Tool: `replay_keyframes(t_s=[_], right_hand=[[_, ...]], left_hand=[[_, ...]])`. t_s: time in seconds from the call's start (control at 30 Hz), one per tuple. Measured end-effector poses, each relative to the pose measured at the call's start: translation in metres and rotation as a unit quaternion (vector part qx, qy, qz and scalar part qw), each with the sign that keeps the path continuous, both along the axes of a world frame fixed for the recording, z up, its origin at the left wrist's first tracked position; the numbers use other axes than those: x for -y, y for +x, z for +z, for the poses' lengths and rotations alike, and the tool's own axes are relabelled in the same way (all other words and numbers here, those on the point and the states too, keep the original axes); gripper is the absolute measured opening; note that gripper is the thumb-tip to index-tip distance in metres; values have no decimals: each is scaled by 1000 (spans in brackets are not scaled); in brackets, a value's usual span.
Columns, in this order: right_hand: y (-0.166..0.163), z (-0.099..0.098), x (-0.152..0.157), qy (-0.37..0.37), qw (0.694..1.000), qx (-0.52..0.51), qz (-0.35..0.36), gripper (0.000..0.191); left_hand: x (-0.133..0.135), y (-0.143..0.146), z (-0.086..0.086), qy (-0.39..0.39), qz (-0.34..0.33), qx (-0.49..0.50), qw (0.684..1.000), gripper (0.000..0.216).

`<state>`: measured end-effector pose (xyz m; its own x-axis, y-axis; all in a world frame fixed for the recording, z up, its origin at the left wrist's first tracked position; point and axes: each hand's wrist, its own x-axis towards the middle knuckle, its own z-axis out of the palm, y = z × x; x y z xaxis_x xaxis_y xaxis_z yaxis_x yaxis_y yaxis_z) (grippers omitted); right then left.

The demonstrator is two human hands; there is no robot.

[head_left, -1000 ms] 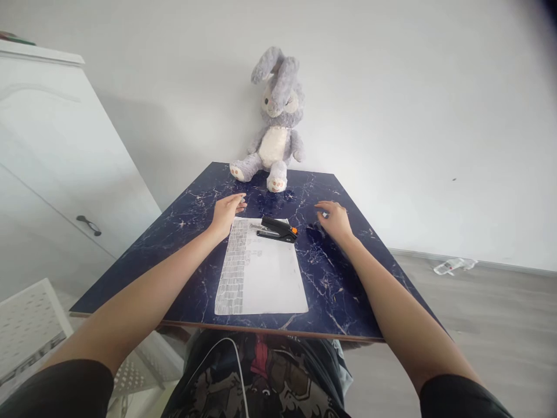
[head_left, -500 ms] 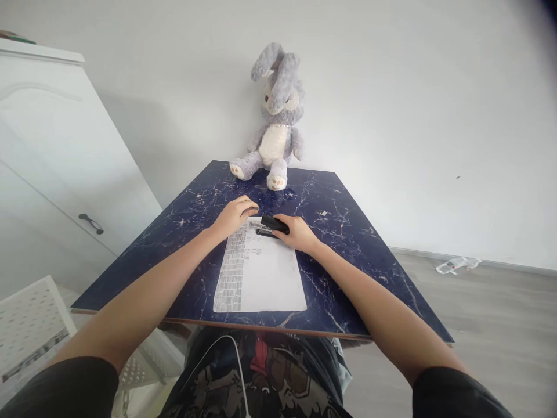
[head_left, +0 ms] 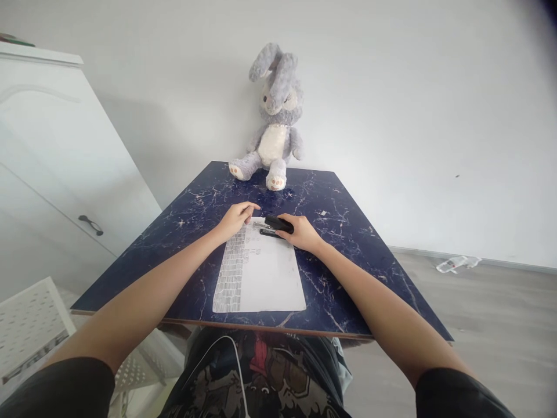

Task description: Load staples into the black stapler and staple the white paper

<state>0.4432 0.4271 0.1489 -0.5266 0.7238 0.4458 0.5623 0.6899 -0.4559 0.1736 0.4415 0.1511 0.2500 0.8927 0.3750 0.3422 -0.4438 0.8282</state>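
A black stapler [head_left: 278, 224] lies over the far part of a white paper sheet [head_left: 272, 284], and my right hand [head_left: 302, 233] is closed around its right end. The stapler's upper arm is raised from its base, with a silver strip showing between them. To the left, my left hand [head_left: 235, 220] hovers at the sheet's far left corner, index finger stretched toward the stapler and thumb apart below it. I see nothing in that hand. Dark line drawings run down the sheet's left side, with small marks near the top.
The sheet rests on a dark blue marbled table [head_left: 343, 232]. At its far edge a grey plush rabbit [head_left: 276, 116] sits against the wall. A white cabinet [head_left: 56, 145] stands at the left, a white perforated chair [head_left: 35, 325] at the lower left. Clear plastic packaging [head_left: 456, 264] lies on the floor at right.
My left hand's index finger has straightened out, and the hand has shifted slightly. My right hand and the stapler have moved a little to the right. The sheet stays in place.
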Motion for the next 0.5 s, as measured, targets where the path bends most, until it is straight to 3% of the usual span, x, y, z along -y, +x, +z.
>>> replay_keyframes(t_s=[0.17,0.33,0.5], right_hand=[[0,0,-1,1,1000,-4,3,33],[0,-1,-2,6,1000,-3,3,32],[1,-1,-2,5,1000,2,6,34]], left_hand=[[-6,2,-10,-55,-9,77,995,48],[1,0,4,68,-12,-71,995,34],[9,0,10,62,-30,-110,992,33]])
